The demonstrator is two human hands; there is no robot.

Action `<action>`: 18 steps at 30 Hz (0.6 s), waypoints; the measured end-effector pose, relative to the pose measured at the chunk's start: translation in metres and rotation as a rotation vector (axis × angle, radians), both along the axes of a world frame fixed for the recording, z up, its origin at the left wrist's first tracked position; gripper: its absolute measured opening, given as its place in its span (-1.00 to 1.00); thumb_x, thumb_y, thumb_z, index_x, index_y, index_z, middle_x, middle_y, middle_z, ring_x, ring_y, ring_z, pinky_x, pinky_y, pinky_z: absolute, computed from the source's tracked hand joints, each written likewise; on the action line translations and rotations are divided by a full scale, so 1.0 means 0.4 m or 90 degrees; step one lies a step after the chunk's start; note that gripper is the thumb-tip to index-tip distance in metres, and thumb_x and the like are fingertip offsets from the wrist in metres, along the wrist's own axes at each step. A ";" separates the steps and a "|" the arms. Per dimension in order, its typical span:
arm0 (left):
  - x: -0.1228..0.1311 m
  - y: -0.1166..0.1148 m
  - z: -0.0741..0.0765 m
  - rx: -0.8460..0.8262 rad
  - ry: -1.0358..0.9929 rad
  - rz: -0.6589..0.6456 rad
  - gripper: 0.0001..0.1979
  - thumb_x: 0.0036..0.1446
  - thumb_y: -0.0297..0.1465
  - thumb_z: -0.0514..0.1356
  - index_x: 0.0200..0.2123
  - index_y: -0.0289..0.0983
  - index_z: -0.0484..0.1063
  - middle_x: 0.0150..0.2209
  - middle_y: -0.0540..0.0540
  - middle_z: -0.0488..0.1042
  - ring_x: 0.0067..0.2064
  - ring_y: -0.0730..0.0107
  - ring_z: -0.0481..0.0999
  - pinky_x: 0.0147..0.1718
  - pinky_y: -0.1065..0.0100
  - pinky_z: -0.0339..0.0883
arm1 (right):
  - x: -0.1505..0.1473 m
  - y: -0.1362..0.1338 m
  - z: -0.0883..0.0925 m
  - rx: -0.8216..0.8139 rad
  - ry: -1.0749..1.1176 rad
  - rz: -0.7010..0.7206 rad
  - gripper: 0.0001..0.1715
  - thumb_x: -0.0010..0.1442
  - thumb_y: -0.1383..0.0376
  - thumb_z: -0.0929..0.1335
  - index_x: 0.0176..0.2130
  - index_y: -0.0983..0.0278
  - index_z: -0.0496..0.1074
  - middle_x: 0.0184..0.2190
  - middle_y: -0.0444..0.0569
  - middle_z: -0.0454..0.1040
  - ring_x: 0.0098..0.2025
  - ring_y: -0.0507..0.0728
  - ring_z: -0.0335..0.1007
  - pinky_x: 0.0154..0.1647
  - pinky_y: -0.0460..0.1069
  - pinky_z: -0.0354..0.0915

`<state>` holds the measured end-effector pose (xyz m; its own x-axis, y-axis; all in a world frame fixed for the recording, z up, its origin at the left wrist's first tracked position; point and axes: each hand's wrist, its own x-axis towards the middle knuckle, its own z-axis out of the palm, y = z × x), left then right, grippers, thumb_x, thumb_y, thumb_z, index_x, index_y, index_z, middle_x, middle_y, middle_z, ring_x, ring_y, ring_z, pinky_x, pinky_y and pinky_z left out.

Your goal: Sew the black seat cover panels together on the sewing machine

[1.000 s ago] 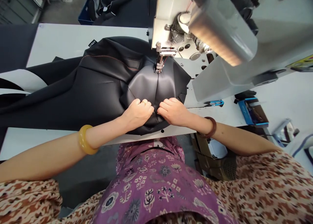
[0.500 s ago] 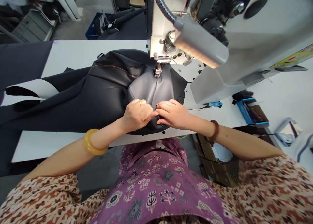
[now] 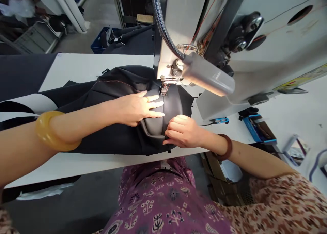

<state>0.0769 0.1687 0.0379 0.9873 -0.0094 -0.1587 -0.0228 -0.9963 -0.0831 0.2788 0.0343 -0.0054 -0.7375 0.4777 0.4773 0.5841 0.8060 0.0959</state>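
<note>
A black leather-like cover [image 3: 122, 138] with orange stitching lies across the sewing table, one part of it under the presser foot [image 3: 164, 89] of the sewing machine [image 3: 176, 26]. My left hand [image 3: 139, 108] rests flat on the cover, fingers spread and pointing right, just left of a seam below the foot. On the near side my right hand [image 3: 182, 132] has its fingers curled round the cover's folded edge, pinching it. The fingertips of that hand are partly hidden in the fold. A small black label [image 3: 105, 71] sticks out at the cover's far edge.
A lamp [image 3: 209, 74] on a flexible neck lights the needle area. Blue thread snips [image 3: 220, 120] lie right of my right hand, with a blue box [image 3: 259, 128] beyond. The white table's [image 3: 102, 164] front edge runs close to my apron. A blue crate [image 3: 99, 40] stands behind.
My left hand has let go of the near edge and moved forward to lie flat on the cover. My right hand keeps its hold. The seam now runs straighter toward the foot.
</note>
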 end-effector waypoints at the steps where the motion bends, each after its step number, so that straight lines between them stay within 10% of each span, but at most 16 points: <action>1: 0.004 -0.001 -0.006 0.003 0.010 0.014 -0.26 -0.14 -0.58 0.28 0.16 -0.05 0.27 0.26 -0.18 0.20 0.27 0.00 0.17 0.18 -0.01 0.13 | 0.018 0.008 0.009 -0.026 -0.019 0.024 -0.67 0.30 0.16 0.18 -0.38 0.28 0.36 -0.48 -0.07 0.36 -0.38 0.06 0.23 -0.37 -0.02 0.09; 7: -0.021 -0.001 -0.035 0.009 0.011 0.030 -0.28 -0.10 -0.58 0.25 0.16 -0.04 0.27 0.27 -0.10 0.19 0.31 -0.02 0.09 0.22 0.02 0.10 | 0.124 0.101 0.037 -0.018 -0.146 -0.012 -0.57 0.09 0.41 0.17 -0.05 0.32 0.36 -0.04 0.10 0.45 0.07 0.23 0.28 -0.07 0.16 0.24; 18: -0.047 -0.012 -0.053 -0.004 -0.094 0.070 -0.41 0.04 -0.56 0.13 0.12 0.05 0.31 0.21 0.01 0.30 0.24 0.07 0.23 0.15 0.05 0.22 | 0.119 0.128 0.008 -0.028 -0.136 -0.052 -0.78 0.09 0.47 0.21 -0.35 0.25 0.39 -0.24 -0.03 0.52 0.03 0.16 0.35 -0.09 0.10 0.30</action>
